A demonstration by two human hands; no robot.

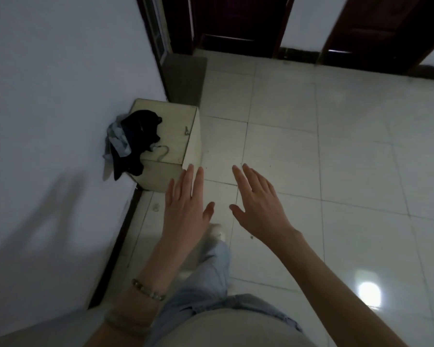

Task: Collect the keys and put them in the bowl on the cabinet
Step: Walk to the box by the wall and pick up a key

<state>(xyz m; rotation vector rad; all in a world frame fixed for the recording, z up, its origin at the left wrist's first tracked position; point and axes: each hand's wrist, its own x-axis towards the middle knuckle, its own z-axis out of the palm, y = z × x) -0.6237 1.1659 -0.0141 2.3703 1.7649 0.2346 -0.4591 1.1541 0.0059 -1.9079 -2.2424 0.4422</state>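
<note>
— So, which step is this?
— Searching, I'd say. Both hands hover over the floor (336, 146), the left hand (186, 206) and right hand (258, 206) flat, fingers spread, holding nothing.
— Any keys?
— A small metal thing (186, 130) lies near the right edge of the box (176, 146) by the wall; possibly a key, too small to tell. Dark clothes (138, 139) cover its left edge. No bowl or cabinet shows.
— Next?
— Step closer, reach down to that edge, and pinch it up.
— Any writing?
— None readable.
</note>
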